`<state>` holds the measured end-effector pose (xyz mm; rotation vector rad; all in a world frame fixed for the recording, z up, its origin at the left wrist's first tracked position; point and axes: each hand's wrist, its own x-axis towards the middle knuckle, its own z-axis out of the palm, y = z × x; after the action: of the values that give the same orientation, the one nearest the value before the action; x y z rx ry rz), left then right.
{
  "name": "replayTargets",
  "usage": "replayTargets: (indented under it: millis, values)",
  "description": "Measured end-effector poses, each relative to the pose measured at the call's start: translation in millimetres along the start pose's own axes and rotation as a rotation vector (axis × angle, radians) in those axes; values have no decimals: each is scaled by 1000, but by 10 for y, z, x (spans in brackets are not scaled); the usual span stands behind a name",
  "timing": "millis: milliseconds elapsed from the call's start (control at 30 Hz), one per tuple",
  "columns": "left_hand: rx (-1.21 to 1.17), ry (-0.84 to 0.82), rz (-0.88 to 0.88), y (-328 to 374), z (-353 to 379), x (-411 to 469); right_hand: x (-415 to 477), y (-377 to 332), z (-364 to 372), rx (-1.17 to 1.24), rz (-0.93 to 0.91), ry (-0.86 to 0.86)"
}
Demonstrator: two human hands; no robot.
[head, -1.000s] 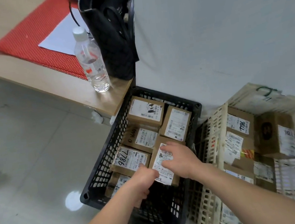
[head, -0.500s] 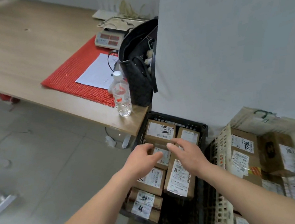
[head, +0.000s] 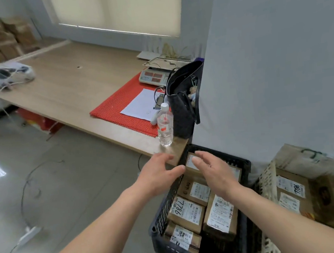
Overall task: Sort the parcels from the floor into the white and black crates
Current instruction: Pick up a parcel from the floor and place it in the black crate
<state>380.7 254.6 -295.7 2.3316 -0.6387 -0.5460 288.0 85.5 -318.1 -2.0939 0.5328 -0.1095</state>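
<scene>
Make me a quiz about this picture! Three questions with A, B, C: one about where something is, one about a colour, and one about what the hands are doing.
1. Where does the water bottle stand?
A. On the floor
B. On the table, near its corner, beside the black bag
C. On the windowsill

2. What colour is the mat under the sheet of paper?
A. Red
B. Green
C. Blue

3. How are the left hand and the right hand?
A. Curled into fists
B. Open, holding nothing
C. Both holding the bottle

Answers:
1 B, since the bottle stands upright on the wood right next to the bag.
2 A, since the mat is bright red around the white paper.
3 B, since the fingers are stretched out with nothing in them.
</scene>
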Motion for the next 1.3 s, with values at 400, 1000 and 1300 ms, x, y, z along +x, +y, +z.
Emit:
replayTargets:
  millis: [400,1000,1300]
  values:
    - [11,354,-130,150,-432,-1135,-409,-564,9,54,-287,-202]
    - [-32,749,-498,-560,-496,-3837,-1927,-1380,1236,-21,-606,-542]
    - [-57,924,-689,-1071,-347,-5875,-3542,-1730,2273,-11,-694,-743]
